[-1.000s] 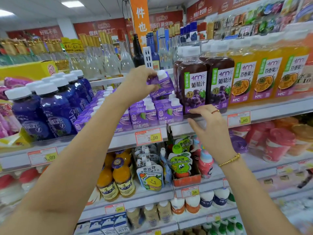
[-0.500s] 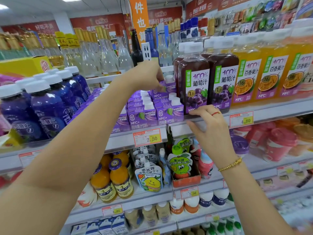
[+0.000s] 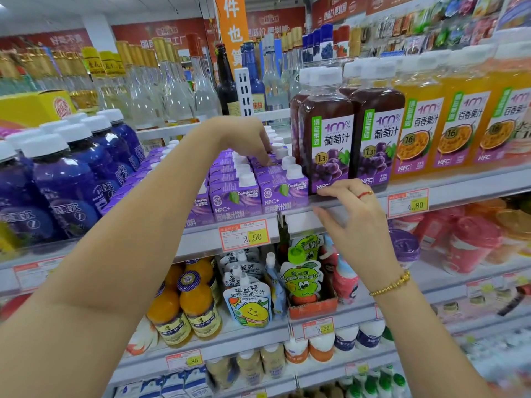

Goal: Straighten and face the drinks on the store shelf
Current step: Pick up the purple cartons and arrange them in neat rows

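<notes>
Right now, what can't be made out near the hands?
Head view:
- Left hand: fingertips buried among the purple cartons; grip unclear.
- Rear cartons: hidden by front row, left arm.
- Right hand: touching grape juice bottle or only shelf edge, unclear.
- Rightmost orange bottle: cut off at frame edge.

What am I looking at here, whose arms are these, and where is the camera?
No machine here: these are a person's two bare arms, filmed by one wide-angle camera worn on the head, looking forward and down at a store shelf. The left hand reaches down among the purple juice cartons; whether it pinches one I cannot tell. The right hand rests its fingertips on the shelf edge before the grape juice bottles, holding nothing. Left of the cartons stand blue bottles; far right, orange juice bottles.
</notes>
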The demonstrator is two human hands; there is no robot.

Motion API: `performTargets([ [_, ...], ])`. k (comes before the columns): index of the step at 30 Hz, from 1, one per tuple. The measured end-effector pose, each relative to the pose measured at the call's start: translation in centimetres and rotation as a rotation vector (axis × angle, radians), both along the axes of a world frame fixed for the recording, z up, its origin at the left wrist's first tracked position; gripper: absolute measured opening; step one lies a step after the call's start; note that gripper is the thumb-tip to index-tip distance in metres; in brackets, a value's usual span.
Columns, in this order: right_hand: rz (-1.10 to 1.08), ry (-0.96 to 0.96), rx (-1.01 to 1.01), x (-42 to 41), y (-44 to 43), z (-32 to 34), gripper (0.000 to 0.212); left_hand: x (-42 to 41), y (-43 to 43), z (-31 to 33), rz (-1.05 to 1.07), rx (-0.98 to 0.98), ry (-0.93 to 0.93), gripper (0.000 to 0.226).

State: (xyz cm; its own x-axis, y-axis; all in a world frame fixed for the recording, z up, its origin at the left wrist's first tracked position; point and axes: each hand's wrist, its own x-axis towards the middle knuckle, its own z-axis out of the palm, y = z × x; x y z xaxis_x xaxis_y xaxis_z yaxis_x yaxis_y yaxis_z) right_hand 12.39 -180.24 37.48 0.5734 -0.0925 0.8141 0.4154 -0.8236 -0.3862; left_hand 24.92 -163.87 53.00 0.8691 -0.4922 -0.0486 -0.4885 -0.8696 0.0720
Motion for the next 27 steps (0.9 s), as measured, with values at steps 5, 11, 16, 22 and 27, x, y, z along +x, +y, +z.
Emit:
performTargets([
  [5, 0.006, -0.004, -0.002, 0.1, 0.0, 0.0, 0.024, -0.2, 0.1, 0.1, -0.029, -0.02, 0.022, 0.043],
  [11, -0.019, -0.007, 0.0, 0.1, 0.1, -0.1, 0.025, -0.2, 0.5, -0.4, -0.062, -0.073, 0.004, 0.041],
  [16, -0.009, 0.004, -0.004, -0.1, 0.2, -0.1, 0.025, -1.2, 0.7, -1.0, -0.06, -0.327, -0.057, 0.03],
  [22, -0.002, 0.024, -0.015, 0.0, 0.0, 0.0, 0.025, -3.7, 0.2, -1.7, -0.151, -0.408, 0.003, 0.023],
  [27, -0.008, 0.054, -0.003, -0.1, 0.2, 0.0, 0.026, -3.4, -0.2, -1.8, -0.122, -0.318, 0.027, 0.026],
])
